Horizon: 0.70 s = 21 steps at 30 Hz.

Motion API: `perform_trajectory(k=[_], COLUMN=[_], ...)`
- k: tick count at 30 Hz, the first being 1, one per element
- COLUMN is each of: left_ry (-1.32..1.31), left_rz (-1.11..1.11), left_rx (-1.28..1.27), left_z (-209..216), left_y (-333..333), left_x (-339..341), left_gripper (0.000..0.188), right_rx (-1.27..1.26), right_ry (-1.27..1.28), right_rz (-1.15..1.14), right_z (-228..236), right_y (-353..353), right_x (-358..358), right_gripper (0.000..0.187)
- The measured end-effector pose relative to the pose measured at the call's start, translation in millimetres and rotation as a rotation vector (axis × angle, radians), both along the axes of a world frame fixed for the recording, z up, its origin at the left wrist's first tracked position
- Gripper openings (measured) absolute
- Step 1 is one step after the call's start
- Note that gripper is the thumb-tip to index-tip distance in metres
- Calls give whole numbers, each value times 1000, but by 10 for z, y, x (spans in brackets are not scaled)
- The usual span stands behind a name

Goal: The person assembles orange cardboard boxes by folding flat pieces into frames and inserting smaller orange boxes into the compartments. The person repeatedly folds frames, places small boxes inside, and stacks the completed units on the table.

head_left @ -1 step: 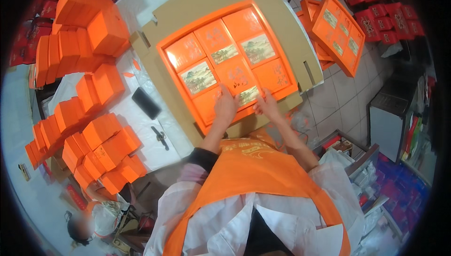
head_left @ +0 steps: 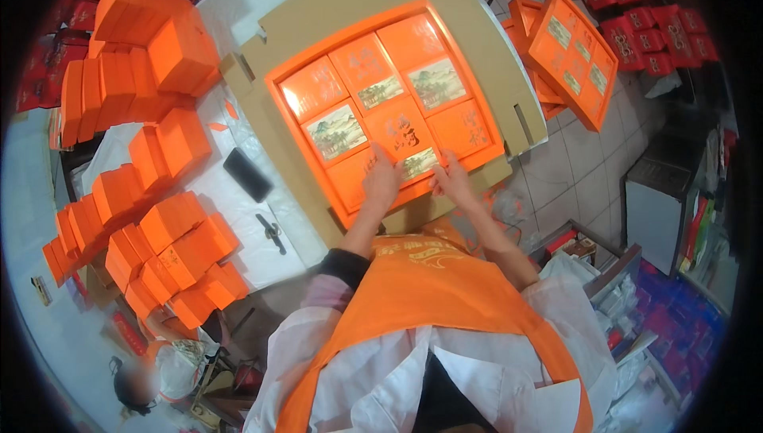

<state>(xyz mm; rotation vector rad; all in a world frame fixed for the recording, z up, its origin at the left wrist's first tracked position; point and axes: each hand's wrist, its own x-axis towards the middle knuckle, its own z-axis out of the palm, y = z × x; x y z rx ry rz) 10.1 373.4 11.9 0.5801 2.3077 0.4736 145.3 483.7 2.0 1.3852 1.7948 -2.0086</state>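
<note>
A large orange tray-like box point(head_left: 466, 65) with a raised rim lies on the work table. Several small orange boxes fill it, some with lettering and some with a landscape picture. Both my hands are at its near side, at the lower corners of a small orange box point(head_left: 397, 119) that carries dark lettering and a landscape strip. My left hand point(head_left: 382, 179) has its fingers closed against the left edge of that box. At its right edge, my right hand point(head_left: 452, 180) pinches with thumb and fingers. The fingertips are partly hidden.
Brown cardboard point(head_left: 322, 28) lies under the large box. A black phone point(head_left: 247, 175) and a dark tool point(head_left: 271, 233) lie at the left, beside stacked orange boxes point(head_left: 119, 87). More trays point(head_left: 574, 59) stand at the right. Another person point(head_left: 175, 365) is at the lower left.
The small box between my hands has tilted slightly, and its lettering shows darker. My hands have barely moved.
</note>
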Motion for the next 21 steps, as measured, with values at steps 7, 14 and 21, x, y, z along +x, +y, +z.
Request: perform_trajectory(k=[7,14,21], left_ry=[-22,172,125], left_rz=[-56,228,470], left_rx=[-111,437,312], left_z=[-61,12,-993], left_y=[69,-443,-1459], left_x=[-129,-323,-265], left_gripper=[86,65,56], right_rx=[666,674,349], right_ry=[-152,-206,116], right_rz=[438,226,103], right_z=[-9,-45,-384], right_y=[-10,608,1352], right_x=[-110,-233,331], right_gripper=[54,44,42])
